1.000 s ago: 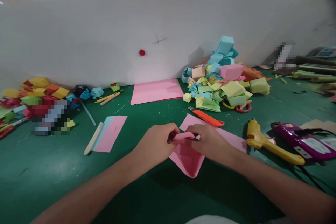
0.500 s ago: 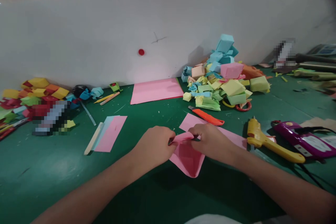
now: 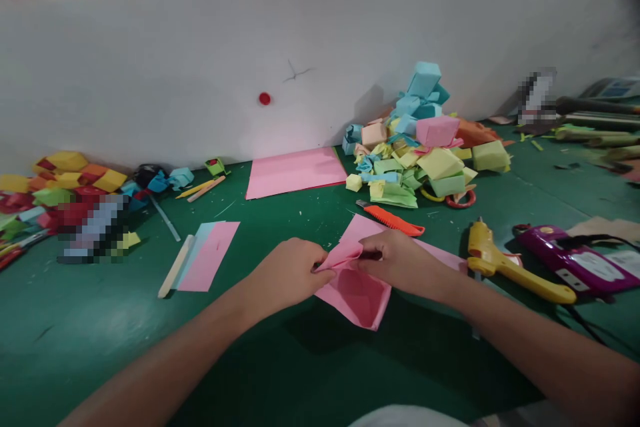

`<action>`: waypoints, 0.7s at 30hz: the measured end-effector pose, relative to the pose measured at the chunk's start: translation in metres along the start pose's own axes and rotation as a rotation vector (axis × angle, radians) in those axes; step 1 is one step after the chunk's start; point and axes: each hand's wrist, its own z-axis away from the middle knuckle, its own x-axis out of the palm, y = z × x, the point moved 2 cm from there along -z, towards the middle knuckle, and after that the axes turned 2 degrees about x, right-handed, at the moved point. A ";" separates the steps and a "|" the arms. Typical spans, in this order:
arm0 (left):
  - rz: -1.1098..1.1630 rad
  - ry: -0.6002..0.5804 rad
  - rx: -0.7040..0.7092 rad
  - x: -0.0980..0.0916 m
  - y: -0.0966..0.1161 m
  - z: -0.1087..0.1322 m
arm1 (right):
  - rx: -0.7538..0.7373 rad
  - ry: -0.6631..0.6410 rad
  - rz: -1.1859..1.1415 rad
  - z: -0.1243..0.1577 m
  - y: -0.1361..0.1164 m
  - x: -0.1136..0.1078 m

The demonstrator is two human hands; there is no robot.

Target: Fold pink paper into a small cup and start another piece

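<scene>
Between my hands is a folded piece of pink paper (image 3: pixel 357 297), shaped like an open pocket with its hollow facing me. My left hand (image 3: pixel 293 273) pinches its upper left edge between thumb and fingers. On the other side, my right hand (image 3: pixel 400 260) is closed on its upper right edge. Behind the right hand lies a flat pink paper strip (image 3: pixel 447 257), partly covered by that hand. An orange utility knife (image 3: pixel 395 219) rests just beyond the right hand.
A yellow glue gun (image 3: pixel 505 267) and a purple device (image 3: pixel 575 260) lie to the right. Folded paper pieces (image 3: pixel 440 163) are heaped at the back right, more (image 3: pixel 75 177) at the left. Pink sheets (image 3: pixel 295 173) lie by the white wall. Paper strips (image 3: pixel 210 257) and a wooden stick (image 3: pixel 176 267) lie left.
My left hand has shifted slightly left with the paper's edge, and the folded flap between my hands has tilted. The pink paper stays held by both hands. The view has moved a little.
</scene>
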 end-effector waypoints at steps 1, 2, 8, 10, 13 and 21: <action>-0.008 -0.003 -0.002 0.001 0.000 -0.001 | -0.003 -0.002 -0.016 0.000 0.000 -0.001; -0.025 0.002 -0.005 0.002 -0.001 -0.001 | -0.009 -0.007 -0.038 0.000 0.001 -0.001; -0.071 0.289 0.016 0.011 -0.010 -0.004 | -0.007 -0.043 -0.235 -0.007 0.009 -0.002; -0.093 0.427 0.114 0.014 -0.013 -0.004 | 0.012 -0.021 -0.322 -0.010 0.015 -0.001; -0.233 0.612 0.360 0.014 -0.012 -0.002 | 0.030 0.037 -0.408 -0.013 0.019 -0.001; -0.227 0.357 0.457 0.008 -0.001 -0.011 | 0.033 -0.012 -0.370 -0.012 0.011 -0.003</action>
